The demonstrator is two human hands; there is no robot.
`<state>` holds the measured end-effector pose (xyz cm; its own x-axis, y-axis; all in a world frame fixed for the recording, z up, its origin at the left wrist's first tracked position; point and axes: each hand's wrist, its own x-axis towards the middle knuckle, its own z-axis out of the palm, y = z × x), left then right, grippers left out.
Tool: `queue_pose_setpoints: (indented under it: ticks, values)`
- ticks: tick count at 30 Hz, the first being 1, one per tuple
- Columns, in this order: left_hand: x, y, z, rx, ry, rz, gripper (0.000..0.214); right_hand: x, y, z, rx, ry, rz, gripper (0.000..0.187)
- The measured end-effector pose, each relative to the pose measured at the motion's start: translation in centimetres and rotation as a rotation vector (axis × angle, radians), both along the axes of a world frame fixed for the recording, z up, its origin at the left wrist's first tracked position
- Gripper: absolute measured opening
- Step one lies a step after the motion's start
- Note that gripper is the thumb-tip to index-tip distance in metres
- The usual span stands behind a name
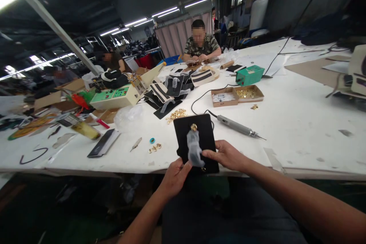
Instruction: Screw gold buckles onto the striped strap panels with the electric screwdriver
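Observation:
Held up at the table's front edge is a flat black panel (180, 131), perhaps a bag piece. A gold fitting (193, 127) sits near its top, with a wrinkled translucent plastic wrap (194, 146) running down from it; what the wrap covers cannot be made out. My left hand (175, 177) grips the panel's lower left edge, thumb beside the wrap. On the right edge, my right hand (228, 155) closes with its thumb across the front. A grey pen-shaped electric tool (236, 125) lies to the right. Gold hardware pieces (176, 115) are heaped just beyond the panel.
Cardboard trays (238, 101) hold small parts, near a green power box (250, 75). Black and cream panels (164, 95) pile up mid-table, beside a machine with green control panels (120, 92). A blue tape ring (152, 140) lies left. Across the table sits a person in camouflage (210, 42).

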<state>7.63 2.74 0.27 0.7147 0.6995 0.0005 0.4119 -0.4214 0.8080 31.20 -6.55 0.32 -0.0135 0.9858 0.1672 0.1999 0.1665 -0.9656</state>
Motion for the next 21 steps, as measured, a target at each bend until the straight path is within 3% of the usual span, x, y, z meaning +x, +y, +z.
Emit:
queue_pose_setpoints:
  ticks: [2, 4, 6, 8, 11, 12, 15, 17, 21]
  values:
    - [1.0, -1.6, 0.7, -0.264, -0.175, 0.079, 0.042, -0.2, 0.7, 1.5, -0.175, 0.202, -0.026, 0.048]
    - [2.2, -3.1, 1.1, -0.622, -0.436, 0.194, 0.041, -0.3, 1.4, 2.3, -0.249, 0.318, -0.008, 0.05]
    - [3.3, -4.1, 1.3, -0.866, -0.604, 0.317, 0.042, -0.3, 1.9, 2.2, -0.271, 0.296, -0.022, 0.051]
    - [4.0, -4.6, 1.2, -0.972, -0.657, 0.403, 0.042, -0.1, 2.1, 1.5, -0.219, 0.137, -0.153, 0.048]
    - [4.1, -4.6, 0.6, -0.979, -0.667, 0.464, 0.041, -0.2, 1.3, 0.3, 0.029, -0.148, -0.493, 0.039]
    - [4.0, -4.5, 0.4, -0.963, -0.666, 0.478, 0.041, -0.3, 0.8, -0.1, 0.124, -0.227, -0.549, 0.035]
    - [3.8, -4.1, -0.2, -0.915, -0.674, 0.541, 0.043, -1.3, -0.8, -0.9, 0.312, -0.438, -0.45, 0.021]
    - [3.7, -3.9, -0.6, -0.858, -0.689, 0.574, 0.045, -2.2, -1.4, -1.4, 0.334, -0.554, -0.346, 0.018]
    - [3.4, -3.7, -1.6, -0.69, -0.654, 0.572, 0.045, -3.3, -1.1, -2.0, 0.345, -0.67, -0.303, 0.017]
